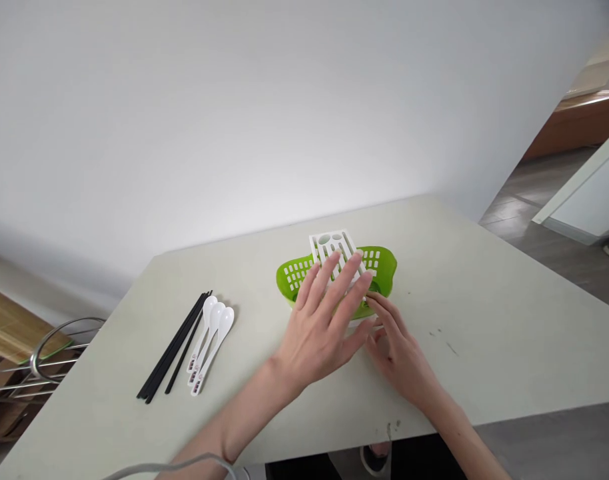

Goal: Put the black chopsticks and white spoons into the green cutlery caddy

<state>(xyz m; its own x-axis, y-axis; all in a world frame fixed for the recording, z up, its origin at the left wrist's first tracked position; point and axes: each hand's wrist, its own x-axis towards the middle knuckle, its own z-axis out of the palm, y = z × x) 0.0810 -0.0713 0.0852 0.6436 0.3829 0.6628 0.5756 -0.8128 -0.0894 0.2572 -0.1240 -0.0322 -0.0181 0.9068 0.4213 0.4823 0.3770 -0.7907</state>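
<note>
A green basket [386, 267] with rows of small holes stands on the table. A white slotted plate [333, 245] with oval openings rests tilted over it, its far end sticking up past the back rim. My left hand [317, 333] is open above the basket, fingers stretched over the plate; whether the fingertips press on it is hard to see. At the front right rim of the basket, my right hand [399, 350] has its fingers curled in, gripping the edge. Part of the basket's front is hidden behind my hands.
Left on the table lie several black chopsticks [172, 350] beside three white spoons [217, 333]. A wall [264, 120] rises behind the table [459, 280]. A metal wire rack [39, 373] stands off the left edge. A grey cable [174, 465] crosses the near edge.
</note>
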